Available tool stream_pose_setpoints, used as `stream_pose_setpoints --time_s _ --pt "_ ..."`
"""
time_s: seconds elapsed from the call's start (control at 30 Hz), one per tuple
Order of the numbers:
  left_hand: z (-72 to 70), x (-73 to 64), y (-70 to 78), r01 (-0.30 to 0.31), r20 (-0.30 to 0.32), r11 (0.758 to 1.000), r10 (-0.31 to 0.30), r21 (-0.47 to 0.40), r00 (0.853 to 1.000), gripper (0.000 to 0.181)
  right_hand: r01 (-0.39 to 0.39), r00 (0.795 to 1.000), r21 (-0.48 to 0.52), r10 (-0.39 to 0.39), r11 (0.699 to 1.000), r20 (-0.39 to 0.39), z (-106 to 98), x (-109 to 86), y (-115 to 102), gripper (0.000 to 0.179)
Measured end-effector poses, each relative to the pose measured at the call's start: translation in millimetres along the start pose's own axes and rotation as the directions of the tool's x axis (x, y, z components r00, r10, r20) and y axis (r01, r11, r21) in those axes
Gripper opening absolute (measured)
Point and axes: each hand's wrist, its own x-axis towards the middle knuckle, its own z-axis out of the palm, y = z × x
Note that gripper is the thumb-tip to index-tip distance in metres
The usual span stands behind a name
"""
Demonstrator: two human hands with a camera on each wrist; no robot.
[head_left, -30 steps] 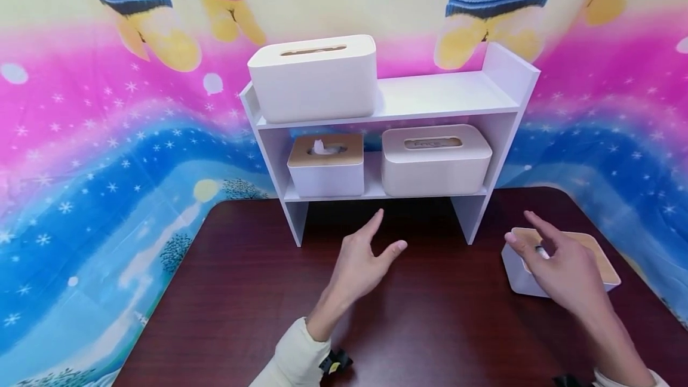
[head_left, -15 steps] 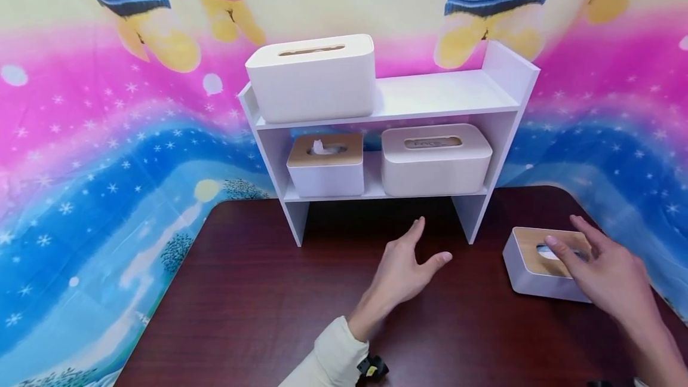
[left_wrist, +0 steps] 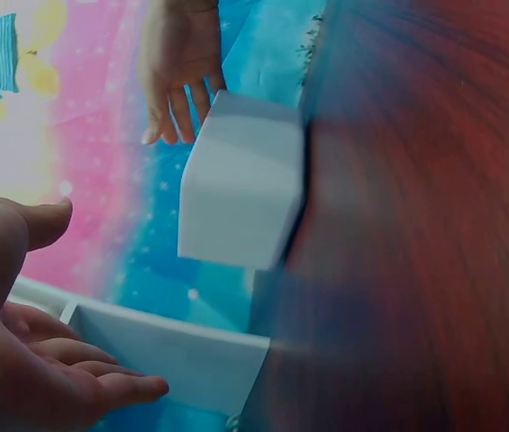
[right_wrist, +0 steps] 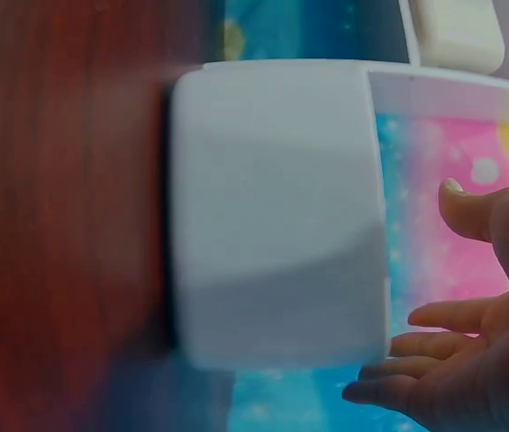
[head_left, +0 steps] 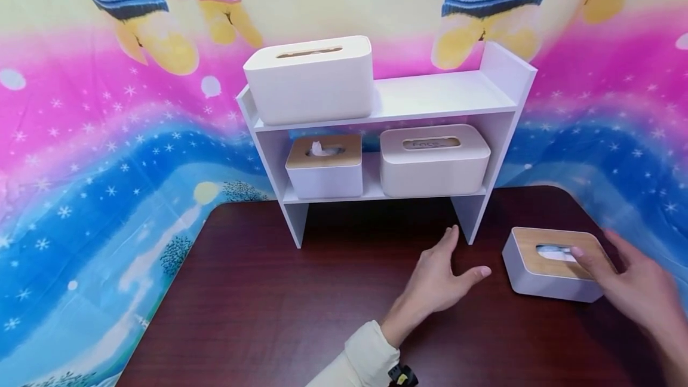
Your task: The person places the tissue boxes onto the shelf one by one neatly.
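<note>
A white tissue box with a wooden lid (head_left: 553,285) stands on the dark table at the right, tissue showing in its oval slot. My right hand (head_left: 636,285) is at its right end, fingers spread, thumb over the lid; contact is unclear. In the right wrist view, the box's white side (right_wrist: 277,216) fills the middle, with the open right hand (right_wrist: 479,360) beside it. My left hand (head_left: 435,279) hovers left of the box with fingers straight and thumb out, holding nothing. The left wrist view shows a gap between the left hand (left_wrist: 47,351) and the box (left_wrist: 240,180).
A white two-tier shelf (head_left: 446,94) stands at the back of the table (head_left: 258,303). On it are a tall white tissue box (head_left: 312,91), a wooden-lidded tissue box (head_left: 325,181) and a cream tissue box (head_left: 435,175). A patterned cloth (head_left: 107,196) hangs behind.
Both hands have moved right; the left has come nearer the wooden-lidded box on the table, and the right has passed over it to its right end. The boxes have not moved.
</note>
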Motion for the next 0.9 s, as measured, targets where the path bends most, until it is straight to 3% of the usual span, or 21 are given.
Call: stream_pose_setpoints --time_s 0.13,0.47,0.6,0.9 --pt "12.6 4.0 6.3 -0.002 0.023 1.0 0.002 -0.017 1.0 0.092 -0.056 0.997 -0.01 0.057 0.998 0.049 2 -2.2 11 0.103" --pt "47.7 12.9 21.9 0.089 0.097 0.996 -0.089 0.004 0.991 0.103 -0.16 0.979 0.032 0.154 0.987 0.133 9 -7.6 33 0.114" --pt "61.0 16.2 28.3 0.122 0.134 0.992 -0.123 0.013 0.983 0.103 -0.146 0.978 0.03 0.14 0.989 0.153 12 -10.6 40 0.118" --pt "79.4 25.1 32.6 0.127 0.171 0.992 -0.129 0.027 0.977 0.097 -0.14 0.969 0.031 0.13 0.99 0.209 20 -10.7 46 0.111"
